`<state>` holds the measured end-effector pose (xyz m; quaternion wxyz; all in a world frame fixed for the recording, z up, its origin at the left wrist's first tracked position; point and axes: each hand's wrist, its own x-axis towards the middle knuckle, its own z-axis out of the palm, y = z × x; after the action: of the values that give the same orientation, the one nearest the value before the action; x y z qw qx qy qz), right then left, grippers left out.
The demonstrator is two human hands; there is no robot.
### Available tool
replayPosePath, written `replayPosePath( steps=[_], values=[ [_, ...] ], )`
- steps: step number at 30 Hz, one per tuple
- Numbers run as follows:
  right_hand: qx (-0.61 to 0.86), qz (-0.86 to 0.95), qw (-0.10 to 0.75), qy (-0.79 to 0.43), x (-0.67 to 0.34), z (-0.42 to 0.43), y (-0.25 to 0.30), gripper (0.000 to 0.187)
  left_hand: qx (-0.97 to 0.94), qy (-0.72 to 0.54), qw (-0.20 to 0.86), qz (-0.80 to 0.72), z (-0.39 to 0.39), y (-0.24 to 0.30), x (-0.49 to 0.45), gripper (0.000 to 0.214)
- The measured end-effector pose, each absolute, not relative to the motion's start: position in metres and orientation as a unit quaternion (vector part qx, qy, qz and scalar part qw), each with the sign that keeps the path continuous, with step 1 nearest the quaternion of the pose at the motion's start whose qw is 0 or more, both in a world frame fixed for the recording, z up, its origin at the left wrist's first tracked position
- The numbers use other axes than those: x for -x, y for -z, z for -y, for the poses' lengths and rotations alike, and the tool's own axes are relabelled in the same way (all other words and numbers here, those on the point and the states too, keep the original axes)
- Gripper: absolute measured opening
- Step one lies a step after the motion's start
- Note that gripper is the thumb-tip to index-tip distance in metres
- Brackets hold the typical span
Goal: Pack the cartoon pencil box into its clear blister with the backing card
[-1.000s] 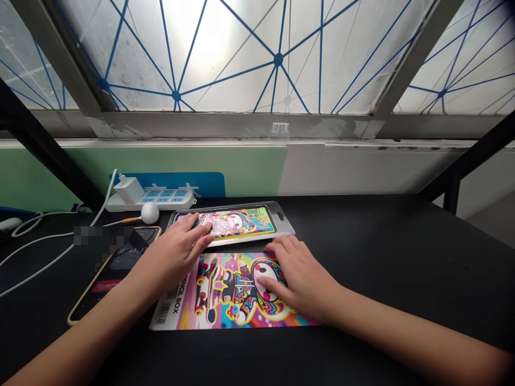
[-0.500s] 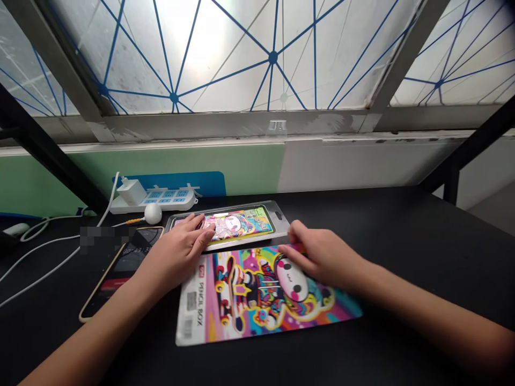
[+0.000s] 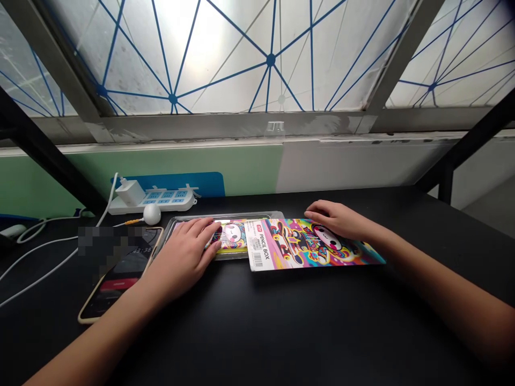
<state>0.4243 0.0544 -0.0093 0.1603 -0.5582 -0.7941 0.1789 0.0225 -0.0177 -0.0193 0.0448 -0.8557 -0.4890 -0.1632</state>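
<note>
My left hand (image 3: 189, 252) lies with its fingers spread over the left part of a colourful pencil box (image 3: 232, 236), pressing on it. The box rests in a clear plastic tray (image 3: 265, 215), and its right part is hidden. A printed "PENCIL BOX" backing card (image 3: 309, 244) with a skateboard and cartoon character overlaps the tray's right end. My right hand (image 3: 341, 219) is closed at the card's far edge, with its thumb towards the printed face. The fingers behind the edge are partly hidden.
A phone (image 3: 120, 284) lies left of the tray, beside my left forearm. Behind it are a white round plug-like piece (image 3: 152, 214) on a cable and a power strip (image 3: 173, 200) with a charger (image 3: 131, 192). White cables cross the black desk (image 3: 249, 332) at left.
The backing card has moved right and away from me with my right hand, and now covers the tray's right end. My left hand stays on the pencil box, shifted slightly.
</note>
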Motion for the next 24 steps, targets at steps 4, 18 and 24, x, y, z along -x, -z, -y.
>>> replayPosePath(
  steps=[4,18,24],
  values=[
    [0.537,0.803,0.202,-0.163,-0.388,-0.037,0.014,0.045,0.86,0.163,0.046,0.482,0.018,0.018,-0.022,0.045],
    [0.575,0.766,0.106,-0.268,-0.426,-0.058,0.004,0.052,0.866,0.162,-0.002,0.473,0.019,0.013,-0.02,0.046],
    [0.599,0.749,0.101,-0.265,-0.434,-0.061,-0.001,0.055,0.87,0.161,-0.002,0.467,0.019,0.013,-0.019,0.047]
  ],
)
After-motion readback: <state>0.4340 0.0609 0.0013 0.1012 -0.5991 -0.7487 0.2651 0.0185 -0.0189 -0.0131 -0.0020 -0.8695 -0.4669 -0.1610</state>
